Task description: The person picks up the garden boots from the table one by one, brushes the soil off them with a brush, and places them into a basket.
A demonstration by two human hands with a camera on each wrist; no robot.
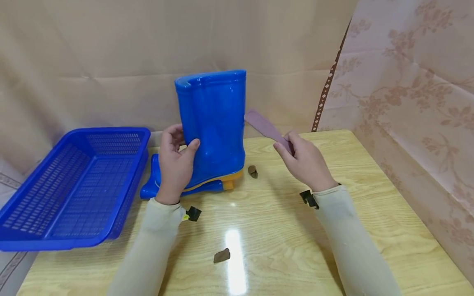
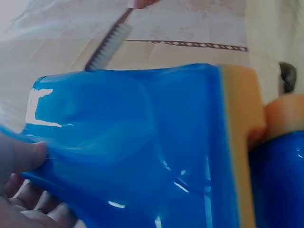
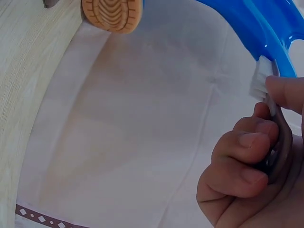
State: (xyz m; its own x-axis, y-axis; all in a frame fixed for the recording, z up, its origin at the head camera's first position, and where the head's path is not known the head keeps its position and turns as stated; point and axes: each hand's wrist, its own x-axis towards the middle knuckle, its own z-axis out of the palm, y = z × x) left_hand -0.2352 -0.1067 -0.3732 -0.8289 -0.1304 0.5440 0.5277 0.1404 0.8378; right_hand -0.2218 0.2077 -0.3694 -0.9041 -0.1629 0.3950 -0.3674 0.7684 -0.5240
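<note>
A blue rain boot (image 1: 218, 119) with a yellow-orange sole is held upright by my left hand (image 1: 175, 158), thumb on the near side of the shaft and fingers behind it. My right hand (image 1: 307, 160) grips the handle of a mauve brush (image 1: 264, 124). In the left wrist view the white bristles (image 2: 110, 47) point toward the boot, with the brush tip right at the shaft's edge. The right wrist view shows the fingers curled round the handle, bristles close against the blue shaft. A second blue boot (image 1: 149, 189) lies on its side on the table, partly hidden behind the first.
To the left stands a blue plastic basket (image 1: 89, 242) with perforated walls. Two small brown pieces lie on the wooden table (image 1: 274, 255): one (image 1: 252, 171) beside the boot's heel, another (image 1: 221, 255) nearer the front. Beige cloth (image 1: 111, 49) hangs behind, and flowered cloth (image 1: 418, 102) hangs at right.
</note>
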